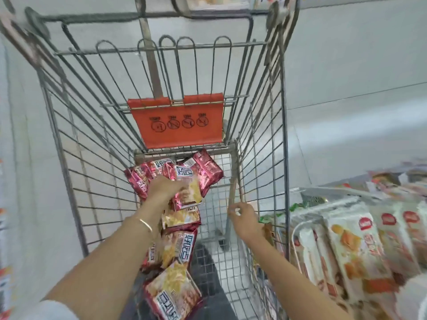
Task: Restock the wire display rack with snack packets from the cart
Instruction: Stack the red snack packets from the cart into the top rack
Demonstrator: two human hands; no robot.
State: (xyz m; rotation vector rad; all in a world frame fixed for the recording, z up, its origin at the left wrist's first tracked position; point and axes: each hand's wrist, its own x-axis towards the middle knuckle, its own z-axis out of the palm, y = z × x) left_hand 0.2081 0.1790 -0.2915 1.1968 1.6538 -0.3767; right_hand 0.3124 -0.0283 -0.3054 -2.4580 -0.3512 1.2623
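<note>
A left hand (165, 188) grips a red-and-yellow snack packet (188, 195) atop the pile in the shopping cart (263, 158), centre frame. The film bags are probably light, crinkly, slippery and crushable, best pinched at a sealed edge. The right hand (246, 219) curls by the cart's wall; whether it grasps anything is unclear. Packet lettering blurs; the orange flap (180, 125) shows four warning pictograms.

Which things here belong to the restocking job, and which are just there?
Job: cart; red snack packets in it; left hand gripping one; right hand inside the cart; wire display rack.
Just there: orange warning flap; white-and-orange packets already on the rack; bangle on the left wrist.
</note>
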